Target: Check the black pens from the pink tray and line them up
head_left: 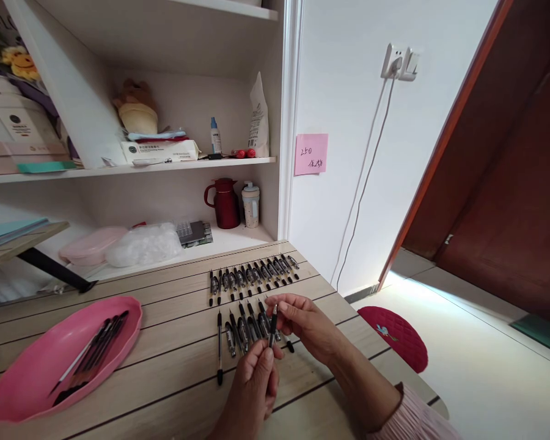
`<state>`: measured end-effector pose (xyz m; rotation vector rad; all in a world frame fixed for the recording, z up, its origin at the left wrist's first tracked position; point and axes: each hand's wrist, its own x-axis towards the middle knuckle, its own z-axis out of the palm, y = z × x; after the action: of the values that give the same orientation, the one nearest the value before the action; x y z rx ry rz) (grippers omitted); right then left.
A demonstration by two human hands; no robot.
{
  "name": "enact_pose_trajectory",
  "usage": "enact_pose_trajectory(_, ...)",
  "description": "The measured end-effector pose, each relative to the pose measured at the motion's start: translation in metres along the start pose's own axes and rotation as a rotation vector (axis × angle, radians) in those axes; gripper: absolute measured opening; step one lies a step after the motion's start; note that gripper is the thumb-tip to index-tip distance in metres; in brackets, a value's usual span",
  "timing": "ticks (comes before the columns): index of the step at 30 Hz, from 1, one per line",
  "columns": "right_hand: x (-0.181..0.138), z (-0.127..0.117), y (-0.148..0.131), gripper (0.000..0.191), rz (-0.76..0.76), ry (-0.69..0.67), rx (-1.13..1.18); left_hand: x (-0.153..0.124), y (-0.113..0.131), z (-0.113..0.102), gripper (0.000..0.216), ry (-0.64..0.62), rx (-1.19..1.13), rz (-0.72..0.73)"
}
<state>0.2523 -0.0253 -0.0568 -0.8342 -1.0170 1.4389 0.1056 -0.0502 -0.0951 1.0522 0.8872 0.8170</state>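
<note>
My left hand (259, 373) is closed around the lower part of a black gel pen (273, 327), which points upward and has its tip bare. My right hand (309, 324) meets the pen's upper end, thumb and fingertips closed about the tip. Behind and partly under my hands lies a row of pens and loose black caps (242, 330). One uncapped pen (219, 348) lies apart at that row's left end. Farther back is another row of pens with caps between them (252, 278).
A pink oval tray (13, 379) at the left holds several slim dark pens or refills (101, 342). Behind the wooden table (174, 379) rise white shelves with a red jug (226, 205) and a tumbler (251, 205). A red stool (398, 336) stands right.
</note>
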Motion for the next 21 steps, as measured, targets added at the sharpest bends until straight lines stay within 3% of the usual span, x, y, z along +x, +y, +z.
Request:
enact_pose_trajectory(8, 0.005, -0.002, 0.011, 0.021, -0.015, 0.040, 0.002, 0.001, 0.001, 0.000, 0.040, -0.036, 0.044, -0.013)
enact_pose_trajectory(14, 0.002, -0.001, 0.003, 0.025, 0.028, -0.022, 0.040, 0.005, -0.001, -0.002, 0.047, -0.073, 0.033, -0.034)
enact_pose_trajectory(21, 0.006, -0.004, 0.011, 0.022, -0.052, 0.075, 0.016, 0.003, 0.002, 0.001, 0.045, -0.080, 0.044, -0.050)
